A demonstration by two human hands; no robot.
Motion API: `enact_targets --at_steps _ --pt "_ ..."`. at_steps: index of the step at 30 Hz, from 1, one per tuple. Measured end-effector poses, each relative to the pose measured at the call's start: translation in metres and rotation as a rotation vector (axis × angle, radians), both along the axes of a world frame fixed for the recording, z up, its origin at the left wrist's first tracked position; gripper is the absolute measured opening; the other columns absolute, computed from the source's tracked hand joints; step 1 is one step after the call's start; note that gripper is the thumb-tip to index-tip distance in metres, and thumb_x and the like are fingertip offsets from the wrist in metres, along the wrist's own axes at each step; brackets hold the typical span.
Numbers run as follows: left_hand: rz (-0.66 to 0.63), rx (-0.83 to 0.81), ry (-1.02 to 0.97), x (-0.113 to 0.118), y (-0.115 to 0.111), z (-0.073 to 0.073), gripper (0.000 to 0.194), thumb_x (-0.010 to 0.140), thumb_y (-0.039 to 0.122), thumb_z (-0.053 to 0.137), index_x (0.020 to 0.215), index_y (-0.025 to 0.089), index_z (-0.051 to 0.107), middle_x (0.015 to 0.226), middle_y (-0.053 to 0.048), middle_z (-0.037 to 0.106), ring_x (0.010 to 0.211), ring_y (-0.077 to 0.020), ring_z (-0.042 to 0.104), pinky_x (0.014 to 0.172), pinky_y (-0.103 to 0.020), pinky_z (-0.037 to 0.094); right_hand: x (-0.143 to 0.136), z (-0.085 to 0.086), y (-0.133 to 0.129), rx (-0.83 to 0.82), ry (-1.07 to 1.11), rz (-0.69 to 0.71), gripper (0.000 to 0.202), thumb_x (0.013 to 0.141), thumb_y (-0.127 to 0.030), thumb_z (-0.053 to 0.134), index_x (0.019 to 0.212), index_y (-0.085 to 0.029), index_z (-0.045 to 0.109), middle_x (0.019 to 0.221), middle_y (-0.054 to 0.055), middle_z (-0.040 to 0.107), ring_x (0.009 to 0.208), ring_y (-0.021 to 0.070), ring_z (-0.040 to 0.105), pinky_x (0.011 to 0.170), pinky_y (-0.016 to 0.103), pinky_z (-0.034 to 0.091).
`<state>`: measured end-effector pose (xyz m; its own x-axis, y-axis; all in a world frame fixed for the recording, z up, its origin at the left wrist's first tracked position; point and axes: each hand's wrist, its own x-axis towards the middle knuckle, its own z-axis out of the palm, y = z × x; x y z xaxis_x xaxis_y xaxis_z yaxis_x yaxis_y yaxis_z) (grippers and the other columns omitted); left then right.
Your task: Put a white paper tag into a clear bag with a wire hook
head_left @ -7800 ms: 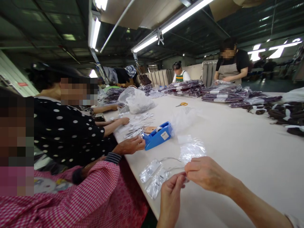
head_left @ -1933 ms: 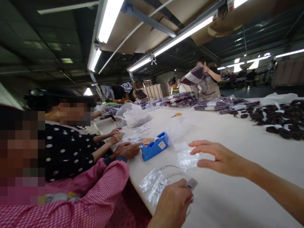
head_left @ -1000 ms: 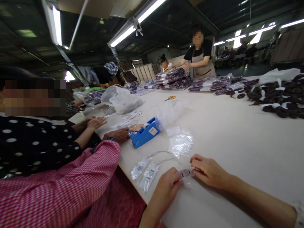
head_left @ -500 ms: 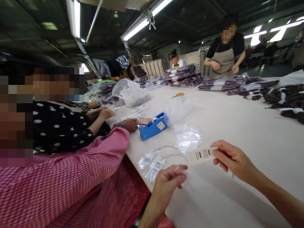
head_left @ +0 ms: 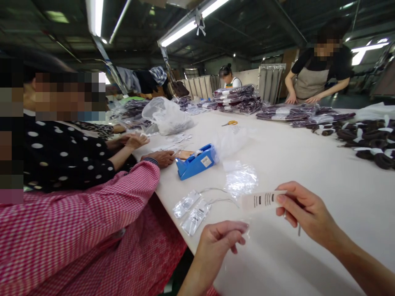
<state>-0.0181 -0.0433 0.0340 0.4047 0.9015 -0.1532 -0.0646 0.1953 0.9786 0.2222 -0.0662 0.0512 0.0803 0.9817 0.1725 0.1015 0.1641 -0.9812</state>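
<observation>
Label (head_left: 261,200): above the table (head_left: 296,160), its right end in my right hand (head_left: 308,211). There, thumb and fingers are closed on the end; the other end projects free. A grey cord (head_left: 299,229) hangs below the same hand; I cannot tell whether it joins the label. My left hand (head_left: 222,240) is nearby, thumb and forefinger pinched on clear film (head_left: 247,227).

Handling: I judge the label light, thin and springy, liable to crease. Hold at 1 end with light pressure. I judge the film soft, slippery and quick to wrinkle; pinch at an edge.

Surface: pale and flat. 2 filled sleeves (head_left: 196,218) lie near its edge, left of the label. Beyond: a clear pile (head_left: 240,179), the blue dispenser (head_left: 197,164), scissors (head_left: 231,123).

Room: strip lights (head_left: 179,33) overhead. Co-workers (head_left: 70,156) are at my left; 1 in an apron (head_left: 311,82) stands across, behind wrapped goods (head_left: 285,112).
</observation>
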Motion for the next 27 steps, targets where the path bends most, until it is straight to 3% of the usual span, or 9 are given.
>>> enact_targets --at_steps 5,9,18,27 --pt "-0.040 -0.107 -0.031 0.001 -0.003 -0.002 0.012 0.073 0.022 0.071 0.080 0.016 0.080 0.075 -0.006 0.077 0.058 -0.0098 0.059 0.052 -0.019 0.043 -0.003 0.001 -0.005 0.045 -0.051 0.012 0.014 0.093 -0.037 0.055 0.099 -0.024 0.059 0.067 -0.002 0.063 0.042 0.0085 0.048 0.040 0.023 0.041" --pt "-0.024 -0.176 -0.050 0.006 -0.005 -0.003 0.012 0.068 0.023 0.075 0.077 0.015 0.079 0.075 -0.007 0.077 0.055 -0.0091 0.059 0.049 -0.018 0.040 -0.007 0.000 -0.006 0.038 -0.069 0.012 0.015 0.094 -0.037 0.054 0.100 -0.024 0.058 0.068 -0.002 0.063 0.043 0.0089 0.050 0.041 0.023 0.043" --pt "0.014 -0.220 -0.006 0.010 -0.006 -0.002 0.015 0.066 0.023 0.075 0.077 0.014 0.079 0.060 -0.004 0.071 0.054 -0.0110 0.059 0.047 -0.018 0.040 -0.007 -0.001 -0.006 0.022 -0.142 0.061 0.017 0.096 -0.038 0.051 0.102 -0.023 0.057 0.070 -0.003 0.064 0.045 0.0064 0.050 0.043 0.019 0.042" --pt "0.028 -0.227 -0.045 0.012 -0.008 0.000 0.012 0.066 0.020 0.074 0.076 0.014 0.079 0.065 -0.004 0.073 0.053 -0.0096 0.060 0.045 -0.017 0.040 -0.007 0.003 -0.008 -0.016 -0.218 0.113 0.017 0.096 -0.038 0.048 0.102 -0.023 0.055 0.071 -0.003 0.064 0.047 0.0079 0.050 0.047 0.022 0.043"
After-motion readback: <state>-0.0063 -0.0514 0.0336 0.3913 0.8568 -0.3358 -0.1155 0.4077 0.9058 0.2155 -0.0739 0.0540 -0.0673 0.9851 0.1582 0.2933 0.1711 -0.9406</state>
